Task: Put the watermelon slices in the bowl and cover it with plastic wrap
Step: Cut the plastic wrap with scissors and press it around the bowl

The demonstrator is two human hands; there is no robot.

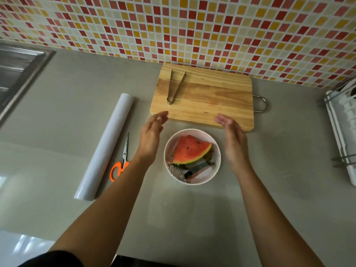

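A white bowl (pixel 215 170) stands on the grey counter, near its middle. Watermelon slices (pixel 189 151) lie inside it, the top one red with a green rind. Clear plastic wrap (pixel 178 173) shows as shiny wrinkles over the bowl's lower left rim. My left hand (pixel 151 134) hovers just left of the bowl with straight fingers, holding nothing. On the bowl's right, my right hand (pixel 234 138) does the same, palm turned inward. The white roll of plastic wrap (pixel 105 146) lies on the counter to the left.
A wooden cutting board (pixel 210 97) with metal tongs (pixel 174 86) lies behind the bowl. Orange-handled scissors (pixel 121 160) rest beside the roll. A steel sink (pixel 17 74) is at the far left, a white dish rack (pixel 342 132) at the right edge.
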